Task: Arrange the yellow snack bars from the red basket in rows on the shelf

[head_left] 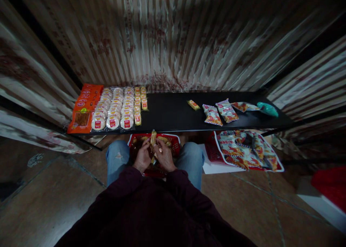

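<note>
1. While poised over the red basket [177,142], the left grip [142,156] and right grip [165,156] pinch a slim gold-wrapped packet [153,137] between their fingers.
2. It should be light, its film slick and its filling probably brittle, so hold it softly near the ends.
3. Further gold packets [168,144] lie within the red basket.
4. Beyond the red basket, on the black shelf [167,112], yellow-wrapped packs [137,118] lie leftward, beside rows of round white cracker packs [112,122].

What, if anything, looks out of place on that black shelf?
One small yellow packet lies slanted and alone near the snack bags, well apart from the yellow packets lined up toward the left, so it looks stray. The snack bags also lie at uneven angles. I see no spill.
</note>
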`<act>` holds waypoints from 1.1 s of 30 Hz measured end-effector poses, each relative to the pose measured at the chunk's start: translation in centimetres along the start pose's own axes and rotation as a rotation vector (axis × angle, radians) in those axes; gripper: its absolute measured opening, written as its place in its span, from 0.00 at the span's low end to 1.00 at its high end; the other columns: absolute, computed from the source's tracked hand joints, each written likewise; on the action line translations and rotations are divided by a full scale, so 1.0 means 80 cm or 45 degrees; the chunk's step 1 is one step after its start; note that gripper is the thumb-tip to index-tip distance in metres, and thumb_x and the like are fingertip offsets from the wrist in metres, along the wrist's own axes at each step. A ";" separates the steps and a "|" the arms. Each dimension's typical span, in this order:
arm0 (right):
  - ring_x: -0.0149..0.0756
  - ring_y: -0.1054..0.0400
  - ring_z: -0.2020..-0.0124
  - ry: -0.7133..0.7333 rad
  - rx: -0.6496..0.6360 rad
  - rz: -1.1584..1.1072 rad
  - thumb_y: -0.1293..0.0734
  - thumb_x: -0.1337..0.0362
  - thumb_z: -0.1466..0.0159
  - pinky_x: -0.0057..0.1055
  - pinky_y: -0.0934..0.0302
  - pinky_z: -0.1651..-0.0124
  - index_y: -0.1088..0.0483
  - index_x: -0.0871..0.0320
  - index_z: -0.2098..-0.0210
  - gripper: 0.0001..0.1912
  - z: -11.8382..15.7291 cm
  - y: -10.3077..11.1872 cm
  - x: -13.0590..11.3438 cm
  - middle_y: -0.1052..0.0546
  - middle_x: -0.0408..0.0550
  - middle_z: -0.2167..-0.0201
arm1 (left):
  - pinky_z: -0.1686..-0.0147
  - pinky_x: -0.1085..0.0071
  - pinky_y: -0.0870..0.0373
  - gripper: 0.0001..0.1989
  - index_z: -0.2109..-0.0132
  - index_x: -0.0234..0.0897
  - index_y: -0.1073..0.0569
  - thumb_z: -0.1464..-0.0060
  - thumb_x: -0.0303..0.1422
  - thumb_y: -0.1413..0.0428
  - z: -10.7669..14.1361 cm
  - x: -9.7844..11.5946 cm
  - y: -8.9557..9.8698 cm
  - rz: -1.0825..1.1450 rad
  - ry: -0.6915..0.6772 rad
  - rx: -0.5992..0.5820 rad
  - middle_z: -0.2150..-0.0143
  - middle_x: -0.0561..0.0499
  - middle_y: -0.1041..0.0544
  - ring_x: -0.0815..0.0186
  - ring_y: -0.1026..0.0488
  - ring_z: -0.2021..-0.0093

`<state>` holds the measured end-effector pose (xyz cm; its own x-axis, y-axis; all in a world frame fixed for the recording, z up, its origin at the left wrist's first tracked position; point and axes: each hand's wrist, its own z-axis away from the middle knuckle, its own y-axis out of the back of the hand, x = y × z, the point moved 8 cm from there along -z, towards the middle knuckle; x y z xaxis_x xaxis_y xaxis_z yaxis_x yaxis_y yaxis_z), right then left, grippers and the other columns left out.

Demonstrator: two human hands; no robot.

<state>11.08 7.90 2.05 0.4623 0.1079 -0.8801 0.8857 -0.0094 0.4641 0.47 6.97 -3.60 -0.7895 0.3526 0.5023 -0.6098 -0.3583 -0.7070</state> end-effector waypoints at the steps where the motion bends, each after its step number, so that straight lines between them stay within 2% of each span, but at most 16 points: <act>1: 0.42 0.28 0.52 -0.015 0.009 -0.020 0.40 0.57 0.35 0.40 0.35 0.47 0.33 0.58 0.46 0.21 -0.001 0.000 0.003 0.24 0.54 0.52 | 0.52 0.68 0.33 0.16 0.54 0.41 0.27 0.53 0.29 0.42 0.000 0.000 -0.001 -0.012 0.003 0.001 0.55 0.52 0.23 0.65 0.27 0.54; 7: 0.41 0.29 0.51 -0.031 0.089 -0.058 0.39 0.57 0.36 0.39 0.34 0.48 0.33 0.55 0.46 0.20 -0.006 0.003 0.005 0.24 0.52 0.51 | 0.51 0.68 0.35 0.17 0.53 0.41 0.26 0.53 0.28 0.44 0.004 0.003 -0.005 -0.082 -0.014 0.026 0.50 0.52 0.24 0.63 0.29 0.51; 11: 0.40 0.28 0.53 -0.057 0.081 -0.151 0.38 0.57 0.36 0.37 0.32 0.50 0.34 0.55 0.45 0.21 -0.010 -0.001 0.006 0.24 0.52 0.51 | 0.51 0.69 0.35 0.19 0.53 0.41 0.25 0.54 0.27 0.44 0.011 0.007 -0.012 -0.119 -0.051 0.026 0.49 0.52 0.25 0.63 0.29 0.50; 18: 0.39 0.27 0.54 -0.118 0.089 -0.256 0.38 0.58 0.37 0.37 0.31 0.51 0.35 0.56 0.45 0.22 -0.021 -0.008 0.019 0.24 0.52 0.51 | 0.48 0.69 0.38 0.20 0.54 0.41 0.24 0.57 0.25 0.44 0.021 0.022 -0.031 -0.194 -0.165 -0.015 0.43 0.50 0.28 0.61 0.35 0.42; 23: 0.38 0.26 0.56 -0.121 0.135 -0.191 0.39 0.60 0.37 0.37 0.32 0.51 0.33 0.55 0.45 0.20 -0.031 -0.006 0.021 0.23 0.52 0.52 | 0.46 0.70 0.39 0.21 0.53 0.39 0.23 0.57 0.25 0.45 0.020 0.029 -0.036 -0.221 -0.208 -0.014 0.41 0.50 0.29 0.60 0.38 0.38; 29: 0.40 0.27 0.55 -0.092 0.132 -0.067 0.39 0.58 0.36 0.39 0.33 0.50 0.31 0.57 0.47 0.20 -0.045 -0.006 0.020 0.24 0.53 0.51 | 0.48 0.70 0.37 0.22 0.51 0.40 0.24 0.56 0.26 0.45 0.013 0.034 -0.031 -0.281 -0.224 0.025 0.41 0.49 0.29 0.60 0.34 0.41; 33: 0.42 0.28 0.54 -0.062 0.151 0.056 0.39 0.58 0.37 0.41 0.34 0.50 0.29 0.56 0.49 0.19 -0.055 -0.004 0.016 0.24 0.53 0.53 | 0.50 0.71 0.36 0.20 0.54 0.40 0.23 0.57 0.25 0.43 0.010 0.044 -0.030 -0.338 -0.292 0.068 0.43 0.50 0.28 0.60 0.34 0.42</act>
<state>11.18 12.44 1.24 0.4998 0.0564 -0.8643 0.8619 -0.1308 0.4899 -0.91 8.40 0.27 -0.5944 0.2380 0.7681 -0.7937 -0.3274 -0.5127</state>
